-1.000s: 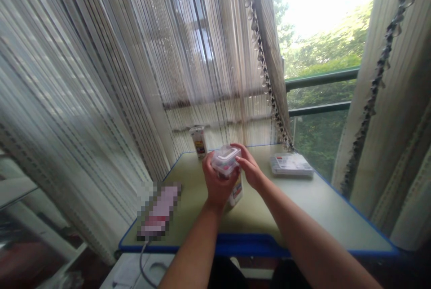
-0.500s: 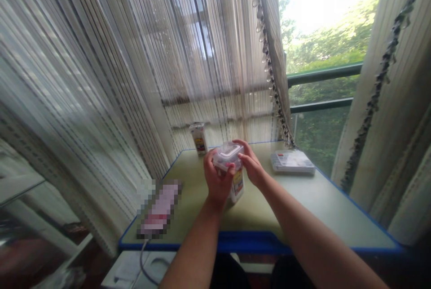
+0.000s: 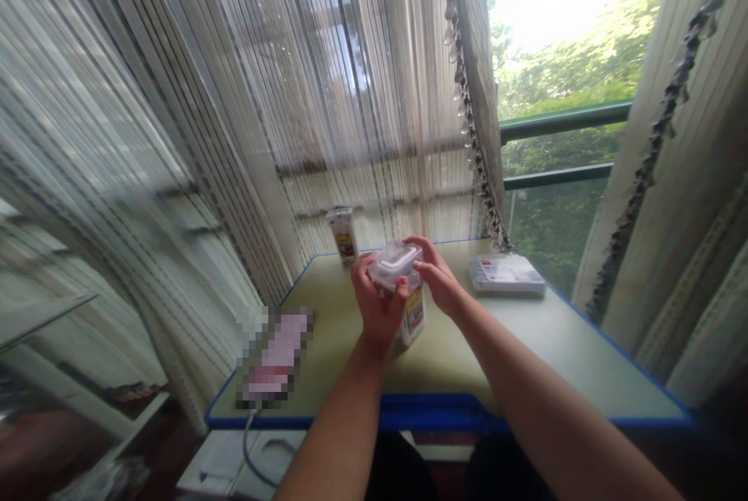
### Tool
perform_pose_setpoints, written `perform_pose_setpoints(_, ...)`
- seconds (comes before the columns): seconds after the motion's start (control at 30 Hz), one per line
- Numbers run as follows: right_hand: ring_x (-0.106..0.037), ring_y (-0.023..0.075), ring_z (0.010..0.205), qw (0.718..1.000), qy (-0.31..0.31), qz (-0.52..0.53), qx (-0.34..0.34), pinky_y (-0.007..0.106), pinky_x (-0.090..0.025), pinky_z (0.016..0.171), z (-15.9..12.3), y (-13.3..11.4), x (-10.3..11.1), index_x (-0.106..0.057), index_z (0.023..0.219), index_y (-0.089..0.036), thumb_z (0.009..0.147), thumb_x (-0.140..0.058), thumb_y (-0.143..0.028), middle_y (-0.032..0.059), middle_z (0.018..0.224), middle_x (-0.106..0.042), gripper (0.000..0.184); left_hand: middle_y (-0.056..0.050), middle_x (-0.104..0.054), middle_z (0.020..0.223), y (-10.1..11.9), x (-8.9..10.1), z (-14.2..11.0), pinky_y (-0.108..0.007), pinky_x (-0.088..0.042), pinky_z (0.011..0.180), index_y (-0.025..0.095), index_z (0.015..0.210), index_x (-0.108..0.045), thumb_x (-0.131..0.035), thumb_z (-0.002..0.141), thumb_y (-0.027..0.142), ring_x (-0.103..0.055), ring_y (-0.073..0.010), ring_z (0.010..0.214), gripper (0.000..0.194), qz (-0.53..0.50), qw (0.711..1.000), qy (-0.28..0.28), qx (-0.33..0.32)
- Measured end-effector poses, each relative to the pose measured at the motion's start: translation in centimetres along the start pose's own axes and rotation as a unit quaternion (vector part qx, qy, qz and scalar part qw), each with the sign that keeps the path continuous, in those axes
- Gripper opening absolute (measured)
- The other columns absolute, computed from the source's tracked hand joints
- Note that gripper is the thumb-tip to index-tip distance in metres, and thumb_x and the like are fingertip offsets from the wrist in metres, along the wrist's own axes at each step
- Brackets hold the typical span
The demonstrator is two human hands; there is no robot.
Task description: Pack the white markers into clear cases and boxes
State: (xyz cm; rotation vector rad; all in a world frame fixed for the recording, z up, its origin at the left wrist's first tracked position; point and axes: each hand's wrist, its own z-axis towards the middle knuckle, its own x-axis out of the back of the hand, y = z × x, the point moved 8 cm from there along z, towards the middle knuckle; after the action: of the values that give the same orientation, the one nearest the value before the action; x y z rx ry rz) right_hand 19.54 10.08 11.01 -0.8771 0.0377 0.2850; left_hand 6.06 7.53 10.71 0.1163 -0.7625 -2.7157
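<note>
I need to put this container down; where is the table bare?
Bare: the near-right table below the flat box, and the strip between the container and that box. Crowded: the left edge, and the back by the small carton.

The setting was a home, in a corner beside a large window. A small desk (image 3: 526, 361) with a pale green top and blue edging stood against the glass. Long striped sheer curtains (image 3: 234, 96) hung behind and to the left of it, and a heavier drape with a beaded trim (image 3: 467, 119) was drawn aside. Through the window a green balcony railing (image 3: 561, 121) and leafy trees (image 3: 561, 80) showed in daylight. A low white shelf (image 3: 58, 407) stood to the left, below the desk's height.
</note>
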Motion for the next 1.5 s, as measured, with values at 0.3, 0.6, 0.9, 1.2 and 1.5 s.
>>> perform_pose_setpoints(0.3, -0.05, 0.0191, 0.085, 1.0, 0.005, 0.011, -0.001, 0.028, -0.041, 0.071, -0.1, 0.1, 0.1, -0.049, 0.111, -0.025, 0.071, -0.053, -0.033, 0.0018, 0.098, -0.053, 0.04, -0.013, -0.052, 0.115, -0.1, -0.3, -0.1, -0.037, -0.048, 0.085, 0.019, 0.118, -0.037, -0.063, 0.073, 0.039, -0.057, -0.0231, 0.102, 0.056, 0.003, 1.0, -0.012, 0.008)
perform_pose_setpoints(0.6, -0.051, 0.0186, 0.081, 0.999, 0.027, 0.027, -0.013, 0.028, -0.042, 0.068, -0.1, 0.4, 0.4, -0.046, 0.109, -0.026, 0.069, -0.052, -0.033, 0.0012, 0.093, -0.053, 0.04, -0.012, -0.052, 0.113, -0.3, -0.5, -0.2, -0.039, -0.05, 0.084, 0.021, 0.117, -0.036, -0.067, 0.069, 0.035, -0.059, -0.023, 0.097, 0.059, -0.016, 1.0, -0.013, 0.007)
perform_pose_setpoints(0.9, -0.052, 0.0172, 0.078, 0.999, 0.017, 0.043, -0.008, 0.028, -0.042, 0.069, -0.1, 0.4, 0.3, -0.046, 0.108, -0.026, 0.069, -0.055, -0.032, -0.0003, 0.089, -0.054, 0.041, -0.015, -0.051, 0.119, -0.4, -0.7, -0.3, -0.041, -0.048, 0.091, 0.021, 0.124, -0.03, -0.068, 0.068, 0.036, -0.057, -0.0252, 0.106, 0.07, -0.026, 1.0, -0.016, -0.006)
perform_pose_setpoints(1.2, -0.055, 0.0188, 0.088, 0.999, 0.054, 0.008, 0.006, 0.032, -0.045, 0.076, -0.4, -0.6, 0.7, -0.044, 0.113, -0.027, 0.074, -0.062, -0.042, 0.0031, 0.1, -0.057, 0.045, -0.02, -0.042, 0.137, -1.1, -0.8, 0.5, -0.043, -0.04, 0.1, 0.015, 0.137, -0.023, -0.059, 0.077, 0.044, -0.046, -0.0287, 0.124, 0.076, 0.011, 0.997, -0.071, -0.035)
perform_pose_setpoints(1.5, -0.055, 0.019, 0.091, 0.994, 0.025, -0.105, 0.002, 0.029, -0.048, 0.072, -0.3, -0.8, 1.1, -0.053, 0.11, -0.023, 0.076, -0.064, -0.043, 0.0061, 0.105, -0.054, 0.041, -0.01, -0.064, 0.106, -3.5, -1.3, 0.1, -0.033, -0.05, 0.081, 0.016, 0.126, -0.045, -0.06, 0.076, 0.051, -0.062, -0.0226, 0.096, 0.062, -0.193, 0.963, -0.086, 0.17)
